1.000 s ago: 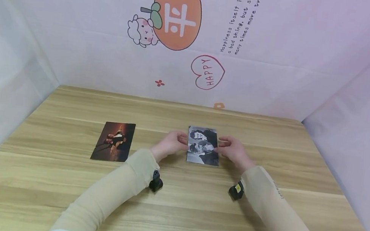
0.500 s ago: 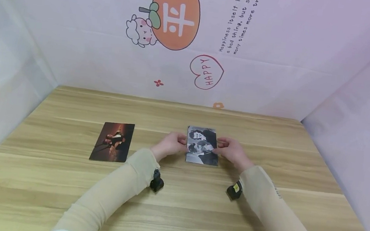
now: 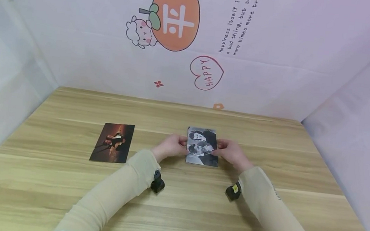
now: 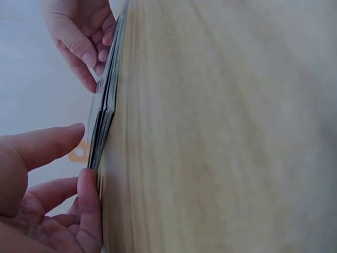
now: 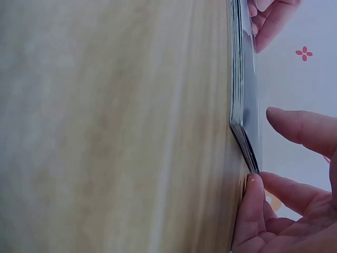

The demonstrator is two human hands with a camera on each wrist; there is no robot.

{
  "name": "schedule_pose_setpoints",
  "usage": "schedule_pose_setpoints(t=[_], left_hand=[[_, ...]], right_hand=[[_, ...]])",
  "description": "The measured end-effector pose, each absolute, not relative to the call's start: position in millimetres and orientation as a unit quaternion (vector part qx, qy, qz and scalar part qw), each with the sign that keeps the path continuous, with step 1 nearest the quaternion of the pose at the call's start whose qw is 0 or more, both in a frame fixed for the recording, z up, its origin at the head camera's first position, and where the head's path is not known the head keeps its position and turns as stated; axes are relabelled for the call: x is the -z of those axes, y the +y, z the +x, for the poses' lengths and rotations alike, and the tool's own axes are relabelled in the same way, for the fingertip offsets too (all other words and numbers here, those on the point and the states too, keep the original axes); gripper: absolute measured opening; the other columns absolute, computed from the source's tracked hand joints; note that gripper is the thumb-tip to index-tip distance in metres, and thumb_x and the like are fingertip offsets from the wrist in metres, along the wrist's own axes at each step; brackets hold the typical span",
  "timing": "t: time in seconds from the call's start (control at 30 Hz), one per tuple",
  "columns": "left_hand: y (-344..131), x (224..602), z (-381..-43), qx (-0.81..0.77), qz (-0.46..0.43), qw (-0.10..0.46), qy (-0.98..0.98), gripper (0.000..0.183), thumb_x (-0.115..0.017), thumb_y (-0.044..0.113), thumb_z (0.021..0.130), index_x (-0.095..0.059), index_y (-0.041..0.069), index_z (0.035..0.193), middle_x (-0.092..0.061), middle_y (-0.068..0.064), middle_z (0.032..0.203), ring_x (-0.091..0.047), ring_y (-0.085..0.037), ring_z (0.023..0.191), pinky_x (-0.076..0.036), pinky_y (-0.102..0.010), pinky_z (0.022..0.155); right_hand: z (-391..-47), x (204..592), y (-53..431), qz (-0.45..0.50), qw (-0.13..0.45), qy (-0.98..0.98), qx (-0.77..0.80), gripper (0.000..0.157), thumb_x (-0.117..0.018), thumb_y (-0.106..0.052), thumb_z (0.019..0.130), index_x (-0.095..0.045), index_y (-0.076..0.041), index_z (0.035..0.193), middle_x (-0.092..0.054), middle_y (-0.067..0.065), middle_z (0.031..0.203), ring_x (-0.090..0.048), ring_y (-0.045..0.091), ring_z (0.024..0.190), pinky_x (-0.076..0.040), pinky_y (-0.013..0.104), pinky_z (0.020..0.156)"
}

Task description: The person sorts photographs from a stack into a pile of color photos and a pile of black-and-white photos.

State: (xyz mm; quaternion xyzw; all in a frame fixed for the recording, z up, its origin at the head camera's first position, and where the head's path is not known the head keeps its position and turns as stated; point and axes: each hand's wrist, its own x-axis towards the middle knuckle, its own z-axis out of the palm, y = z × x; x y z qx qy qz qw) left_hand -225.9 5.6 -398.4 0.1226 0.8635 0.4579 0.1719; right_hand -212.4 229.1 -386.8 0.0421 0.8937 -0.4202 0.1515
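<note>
A neat stack of picture cards (image 3: 202, 146) lies flat on the wooden table, a black-and-white photo of two people on top. In the left wrist view its layered edges (image 4: 109, 87) show several cards lying together. My left hand (image 3: 172, 145) touches the stack's left side with its fingertips, while the thumb stands a little off the top card. On the opposite side my right hand (image 3: 233, 153) does the same; in the right wrist view its fingers (image 5: 251, 197) meet the edge near the far corner and its thumb (image 5: 295, 126) is raised apart.
A dark orange-brown photo card (image 3: 113, 142) lies to the left of the stack. Behind the wooden table (image 3: 173, 221) rises a white printed cloth (image 3: 264, 82), and cloth walls flank both sides. A small black camera sits at each wrist.
The fingers of both hands have drawn slightly closer in along the stack's sides. The stack and the orange-brown photo card stay in place; the head view has shifted a touch.
</note>
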Motion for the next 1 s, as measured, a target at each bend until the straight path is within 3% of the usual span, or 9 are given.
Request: schedule_pose_setpoints(t=[0.53,0.83,1.0], left_hand=[[5,397,-224,-0.487,0.127,0.178,0.846,0.058,-0.072,0.005,0.077,-0.053,-0.003,0.131,-0.063,-0.014,0.102,-0.055,-0.017,0.087,-0.049,-0.020,0.073],[5,391,-220,-0.467,0.127,0.182,0.856,0.059,-0.072,0.011,0.080,-0.050,-0.002,0.133,-0.061,-0.019,0.118,-0.057,-0.027,0.105,-0.049,-0.037,0.094],[6,389,-218,-0.471,0.123,0.181,0.855,0.058,-0.072,0.012,0.081,-0.051,0.001,0.134,-0.060,-0.020,0.123,-0.058,-0.030,0.108,-0.048,-0.040,0.096]], right_hand=[[-210,385,229,0.041,0.140,0.886,0.440,0.063,-0.067,-0.009,0.084,-0.041,0.005,0.139,-0.052,0.026,0.129,-0.051,0.031,0.114,-0.047,0.036,0.093],[-209,385,231,0.037,0.130,0.876,0.464,0.062,-0.064,-0.010,0.087,-0.039,0.002,0.141,-0.052,0.025,0.129,-0.055,0.030,0.111,-0.050,0.036,0.094],[-209,385,231,0.052,0.126,0.860,0.492,0.060,-0.062,-0.009,0.089,-0.038,0.001,0.142,-0.049,0.026,0.132,-0.056,0.025,0.108,-0.052,0.028,0.089]])
